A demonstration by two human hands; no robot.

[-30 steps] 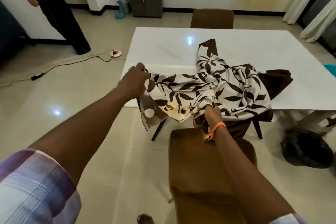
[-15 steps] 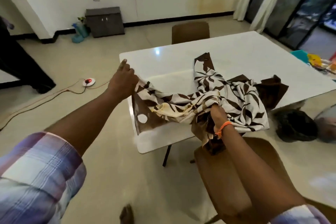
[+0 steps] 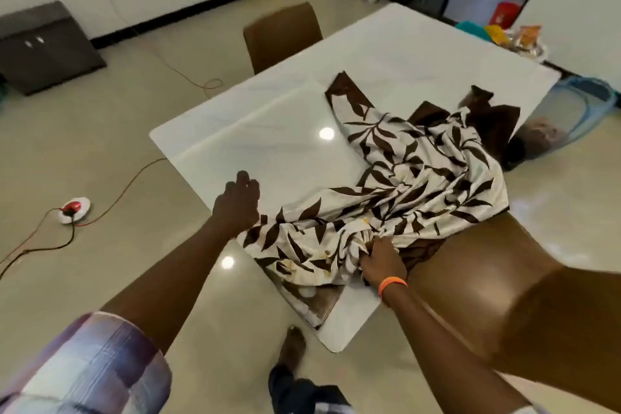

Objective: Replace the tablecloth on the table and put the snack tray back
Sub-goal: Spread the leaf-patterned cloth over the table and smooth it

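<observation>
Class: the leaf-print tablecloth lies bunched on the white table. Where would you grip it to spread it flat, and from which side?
Probably by the brown-bordered corner of the tablecloth that hangs over the near edge of the table. It is free and flat; come from the near side, pinching the hem, since the middle is heaped in folds. The right hand already clutches bunched cloth near it.

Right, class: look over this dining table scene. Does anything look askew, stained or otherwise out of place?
Yes. The leaf-print tablecloth lies bunched across the white table rather than spread flat, one corner hanging over the near edge. Yellowish stains show near the right hand, which grips a fold.
</observation>
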